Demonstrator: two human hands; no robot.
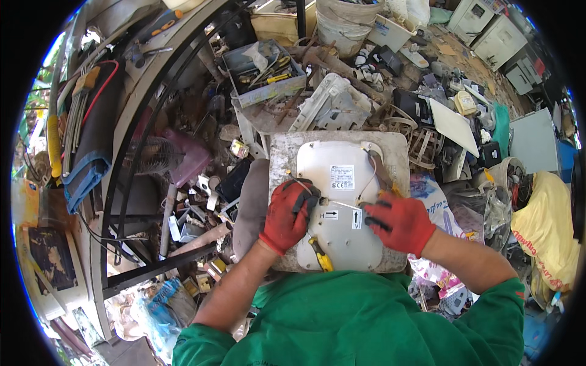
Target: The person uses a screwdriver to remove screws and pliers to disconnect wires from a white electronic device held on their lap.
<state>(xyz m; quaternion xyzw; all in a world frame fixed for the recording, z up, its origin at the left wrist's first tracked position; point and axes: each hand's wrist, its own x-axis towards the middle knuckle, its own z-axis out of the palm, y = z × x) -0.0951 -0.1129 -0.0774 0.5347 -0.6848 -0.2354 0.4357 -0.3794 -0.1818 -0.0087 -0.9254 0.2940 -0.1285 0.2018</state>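
A flat white panel [348,244] with rounded corners, stickers and rivets lies on a worn, dirty board [282,146] in front of me. My left hand [288,213], in a red glove with dark fingertips, is closed over the panel's left half, its fingers around a thin cable. My right hand [403,221], gloved alike, is closed at the panel's right side. A thin whitish cable [343,204] stretches between the fingertips of both hands. A yellow and black hand tool [320,255] rests on the panel's near edge. Something yellow shows behind my right hand, mostly hidden.
Beyond the board sits a grey tray of tools [265,73]; a dirty white bucket [345,27] stands farther back. A black metal frame [165,268] curves along the left. Scrap parts cover the ground, and a yellow sack [546,232] lies at the right.
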